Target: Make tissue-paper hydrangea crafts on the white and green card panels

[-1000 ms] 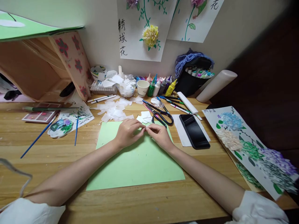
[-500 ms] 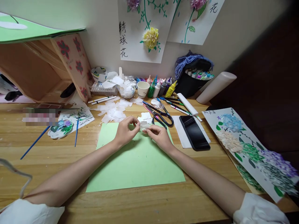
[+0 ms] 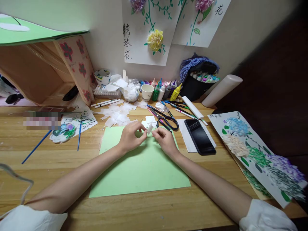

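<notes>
Over the top part of a green sheet, my left hand pinches a small white paper piece between thumb and fingertips. My right hand is just to the right of that piece, its thumb and fingertips pressed together; whether anything is between them is too small to tell. Behind the hands lie a few white paper squares, and a heap of white paper pieces is at the back left. Black-handled scissors rest behind my right hand.
A black phone lies on white paper at the right, beside a flower artwork. Paint bottles, a paper cup and a black marker holder line the back. Left are a paint palette and brushes.
The small paper piece between my hands has turned more upright. My left hand has shifted slightly right, and my right fingertips have moved a little up and right, off the piece.
</notes>
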A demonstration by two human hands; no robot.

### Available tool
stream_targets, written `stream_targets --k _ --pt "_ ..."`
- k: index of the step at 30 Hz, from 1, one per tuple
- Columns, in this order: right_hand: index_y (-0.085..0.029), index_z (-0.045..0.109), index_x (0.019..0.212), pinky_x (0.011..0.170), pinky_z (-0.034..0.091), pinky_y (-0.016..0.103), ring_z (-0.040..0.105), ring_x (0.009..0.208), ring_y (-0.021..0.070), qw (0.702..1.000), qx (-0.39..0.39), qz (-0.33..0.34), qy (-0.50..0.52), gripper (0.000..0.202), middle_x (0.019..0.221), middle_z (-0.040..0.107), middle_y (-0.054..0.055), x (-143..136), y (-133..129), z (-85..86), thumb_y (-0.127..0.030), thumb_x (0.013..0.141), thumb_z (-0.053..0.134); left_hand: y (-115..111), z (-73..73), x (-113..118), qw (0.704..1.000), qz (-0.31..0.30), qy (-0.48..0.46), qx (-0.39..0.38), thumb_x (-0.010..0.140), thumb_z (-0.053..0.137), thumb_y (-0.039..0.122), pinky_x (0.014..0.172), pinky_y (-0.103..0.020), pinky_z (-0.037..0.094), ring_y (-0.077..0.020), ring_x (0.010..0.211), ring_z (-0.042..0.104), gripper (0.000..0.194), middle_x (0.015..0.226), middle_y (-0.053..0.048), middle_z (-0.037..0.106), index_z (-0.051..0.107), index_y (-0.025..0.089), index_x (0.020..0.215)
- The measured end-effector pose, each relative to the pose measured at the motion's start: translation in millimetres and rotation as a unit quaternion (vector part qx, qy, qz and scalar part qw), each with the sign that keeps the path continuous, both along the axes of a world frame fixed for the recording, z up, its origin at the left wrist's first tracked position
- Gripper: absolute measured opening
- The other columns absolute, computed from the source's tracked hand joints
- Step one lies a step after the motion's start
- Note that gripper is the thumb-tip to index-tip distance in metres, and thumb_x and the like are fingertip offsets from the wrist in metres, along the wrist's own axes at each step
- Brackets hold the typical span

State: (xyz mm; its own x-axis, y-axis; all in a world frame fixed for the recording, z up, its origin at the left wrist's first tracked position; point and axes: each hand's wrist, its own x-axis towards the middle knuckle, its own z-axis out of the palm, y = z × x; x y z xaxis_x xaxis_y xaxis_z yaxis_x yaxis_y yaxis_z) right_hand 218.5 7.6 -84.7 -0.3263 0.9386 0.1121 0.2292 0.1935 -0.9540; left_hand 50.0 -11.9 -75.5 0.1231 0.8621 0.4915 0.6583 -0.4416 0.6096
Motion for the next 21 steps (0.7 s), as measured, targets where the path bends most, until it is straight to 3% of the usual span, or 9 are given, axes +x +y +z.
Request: stream_targets --k 6,14,21 --pt "-0.019 0.045 0.064 0.053 0.031 0.024 0.037 0.057 0.0108 1.0 0.022 0.001 -0.021 0.03 0.06 0.041 -0.003 -1.0 -0.2 -1.9 -0.041 0.083 0.05 -2.4 -1.7 1.4 0.998 -0.03 0.047 0.039 0.079 0.054 0.024 0.065 -0.029 0.041 -0.0147 0.067 0.055 0.008 0.071 -0.003 0.062 0.059 0.018 0.075" --pt "-0.018 0.051 0.066 0.056 0.034 0.023 0.043 0.059 0.0117 1.0 0.007 0.009 0.005 0.022 0.062 0.048 -0.003 1.4 3.4 -4.7 -0.033 0.083 0.05 -1.7 0.2 1.5 0.999 -0.016 0.046 0.018 0.08 0.052 0.023 0.064 -0.028 0.041 -0.015 0.066 0.052 0.007 0.069 -0.002 0.058 0.056 0.018 0.075" --pt "-0.019 0.048 0.067 0.054 0.032 0.024 0.04 0.056 0.0113 1.0 0.006 0.018 -0.006 0.03 0.061 0.044 -0.003 -0.4 -0.3 -1.2 -0.044 0.083 0.049 -1.6 -2.5 2.1 0.996 -0.028 0.079 0.037 0.079 0.051 0.023 0.063 -0.028 0.039 -0.0147 0.066 0.051 0.008 0.068 -0.002 0.057 0.055 0.018 0.074"
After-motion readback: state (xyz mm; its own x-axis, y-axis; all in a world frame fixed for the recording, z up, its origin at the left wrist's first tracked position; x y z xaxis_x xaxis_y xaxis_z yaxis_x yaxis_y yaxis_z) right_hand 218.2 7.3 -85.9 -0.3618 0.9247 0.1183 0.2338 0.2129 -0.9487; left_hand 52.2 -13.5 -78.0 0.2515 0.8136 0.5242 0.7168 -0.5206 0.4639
